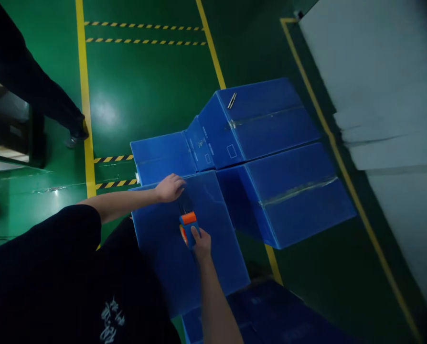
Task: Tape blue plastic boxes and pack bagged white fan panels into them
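Observation:
A blue box [213,210] lies in front of me with its flat top facing up. My right hand [201,242] is wrapped round a blue and orange tape dispenser [189,220], held over the middle of that top. Up and to the left of the dispenser, my left hand [170,188] is near the box's far edge, its fingers curled together; whether it holds anything is too small to make out.
Blue boxes with taped seams [295,191] [271,114] stand beyond, one with tweezers [231,100] on top. Another lower blue box [163,157] adjoins mine. A person's leg [41,91] and a cart [30,138] are at left. Pale wrapped material [385,95] is at right.

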